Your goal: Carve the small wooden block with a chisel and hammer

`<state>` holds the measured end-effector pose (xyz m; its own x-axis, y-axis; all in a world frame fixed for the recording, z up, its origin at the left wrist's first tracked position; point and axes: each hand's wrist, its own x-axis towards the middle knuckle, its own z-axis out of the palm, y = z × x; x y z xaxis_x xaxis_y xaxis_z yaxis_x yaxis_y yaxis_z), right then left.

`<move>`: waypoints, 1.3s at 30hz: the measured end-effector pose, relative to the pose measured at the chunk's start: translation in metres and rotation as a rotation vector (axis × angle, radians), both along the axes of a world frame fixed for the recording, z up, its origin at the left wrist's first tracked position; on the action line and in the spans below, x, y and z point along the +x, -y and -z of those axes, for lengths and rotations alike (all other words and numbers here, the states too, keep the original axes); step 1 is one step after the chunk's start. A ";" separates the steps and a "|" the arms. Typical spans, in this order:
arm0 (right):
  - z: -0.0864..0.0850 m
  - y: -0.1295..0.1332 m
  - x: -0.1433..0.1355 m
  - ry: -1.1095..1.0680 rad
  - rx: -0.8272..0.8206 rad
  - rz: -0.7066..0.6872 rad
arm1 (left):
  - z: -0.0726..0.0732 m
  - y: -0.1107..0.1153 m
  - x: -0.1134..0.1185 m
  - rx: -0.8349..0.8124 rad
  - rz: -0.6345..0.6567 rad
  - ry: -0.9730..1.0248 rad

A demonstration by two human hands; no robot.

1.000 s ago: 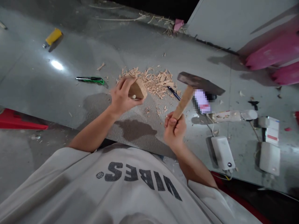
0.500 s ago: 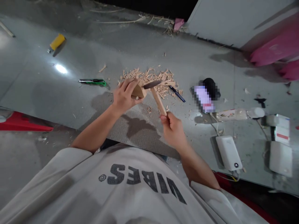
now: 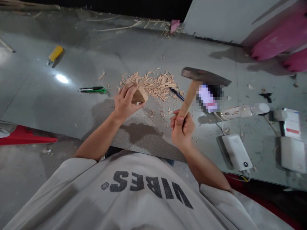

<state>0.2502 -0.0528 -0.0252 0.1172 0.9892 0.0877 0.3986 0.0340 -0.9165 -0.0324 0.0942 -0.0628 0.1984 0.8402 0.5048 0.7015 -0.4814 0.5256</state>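
My left hand (image 3: 126, 100) grips a small block of wood (image 3: 140, 95) with cut, angled faces, its fingers over the top and the thumb below. In my right hand (image 3: 182, 127) is the wooden handle of a hammer (image 3: 190, 97), raised to the right and apart from the block. Its dark metal head (image 3: 205, 76) is long and tapers to a thin end at the right. Just behind the block lies a heap of pale wood shavings (image 3: 155, 83). A dark blue pen (image 3: 177, 94) rests at the heap's right edge, partly behind the hammer handle.
A green utility knife (image 3: 92, 89) and a yellow lighter-like object (image 3: 55, 53) lie at left. To the right are a blurred-out phone (image 3: 208, 99), a clear bottle (image 3: 244, 111), a white power bank (image 3: 237, 152) and cables. Pink bags (image 3: 275, 40) hang at the upper right.
The hammer has swung away from the block, up and to the right, with my right hand turning. My left hand still holds the block in nearly the same place.
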 end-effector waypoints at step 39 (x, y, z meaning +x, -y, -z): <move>0.001 -0.011 -0.026 -0.709 -0.316 -0.318 | 0.004 0.066 0.041 -0.347 0.558 0.617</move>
<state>0.2245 -0.0423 -0.0264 -0.2484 0.9502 -0.1884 -0.2608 -0.2529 -0.9317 0.0090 0.0286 -0.0671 0.4011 0.8278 0.3923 -0.0419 -0.4112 0.9106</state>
